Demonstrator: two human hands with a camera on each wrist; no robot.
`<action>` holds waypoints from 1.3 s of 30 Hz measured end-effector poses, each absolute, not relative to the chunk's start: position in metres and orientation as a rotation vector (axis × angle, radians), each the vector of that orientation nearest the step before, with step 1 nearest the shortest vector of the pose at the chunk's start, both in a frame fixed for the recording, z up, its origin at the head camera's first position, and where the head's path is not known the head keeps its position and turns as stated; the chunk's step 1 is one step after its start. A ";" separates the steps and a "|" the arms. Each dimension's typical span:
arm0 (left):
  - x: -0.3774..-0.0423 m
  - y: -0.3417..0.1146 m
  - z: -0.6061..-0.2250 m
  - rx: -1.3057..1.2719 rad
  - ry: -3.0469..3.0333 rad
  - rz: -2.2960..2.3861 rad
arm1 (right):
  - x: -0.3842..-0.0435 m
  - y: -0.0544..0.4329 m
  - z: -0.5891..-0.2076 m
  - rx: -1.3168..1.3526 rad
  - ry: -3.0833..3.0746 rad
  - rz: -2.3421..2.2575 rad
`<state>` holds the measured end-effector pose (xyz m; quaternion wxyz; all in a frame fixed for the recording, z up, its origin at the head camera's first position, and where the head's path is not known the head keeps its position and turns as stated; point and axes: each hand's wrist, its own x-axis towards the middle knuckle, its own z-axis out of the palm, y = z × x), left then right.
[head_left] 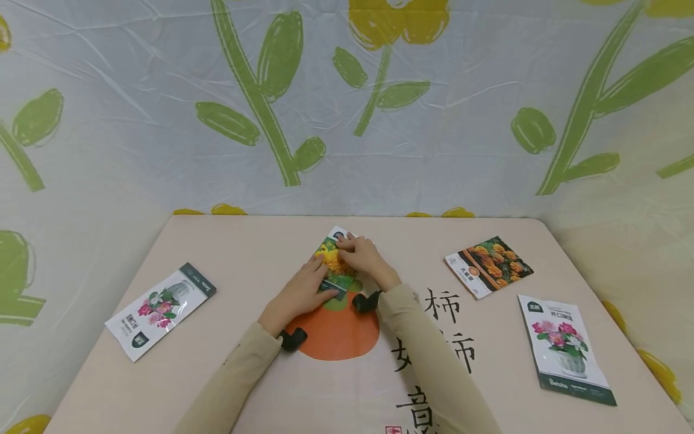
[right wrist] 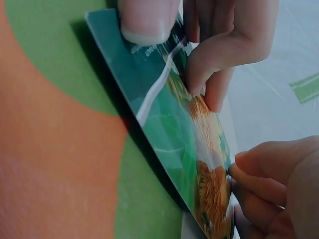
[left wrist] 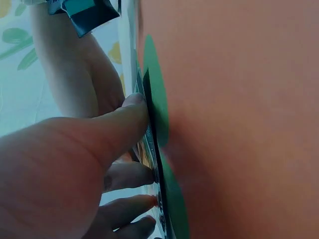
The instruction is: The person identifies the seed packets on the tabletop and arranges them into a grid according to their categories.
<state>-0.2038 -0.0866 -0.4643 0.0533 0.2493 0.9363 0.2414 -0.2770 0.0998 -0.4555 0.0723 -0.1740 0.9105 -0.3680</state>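
Note:
A seed packet [head_left: 337,278] with yellow flowers and a dark green end lies on the table's printed orange fruit. My left hand [head_left: 301,288] rests on its left side. In the left wrist view the thumb [left wrist: 130,112] presses the packet near its green end, the other fingers spread farther along. My right hand [head_left: 368,258] touches the packet's upper right part, its fingertips on the flower picture. In the right wrist view the right hand [right wrist: 281,186] has thumb and forefinger close together at the packet's surface. The packet's near edge stands slightly off the table.
A pink-flower seed packet [head_left: 161,310] lies at the left. On the right are an orange-flower seed packet [head_left: 489,266] and another pink-flower packet [head_left: 566,349]. Behind the pale table [head_left: 244,241] hangs a flower-printed sheet [head_left: 434,163].

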 end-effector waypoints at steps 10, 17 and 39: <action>-0.206 -0.076 -0.461 0.697 2.868 0.686 | -0.285 0.103 -0.454 -0.522 2.650 -1.119; -0.207 -0.068 -0.462 0.666 2.927 0.567 | -0.290 0.104 -0.455 -0.517 2.612 -1.157; -0.207 -0.062 -0.466 0.578 2.998 0.479 | -0.267 0.113 -0.436 -0.636 2.706 -1.244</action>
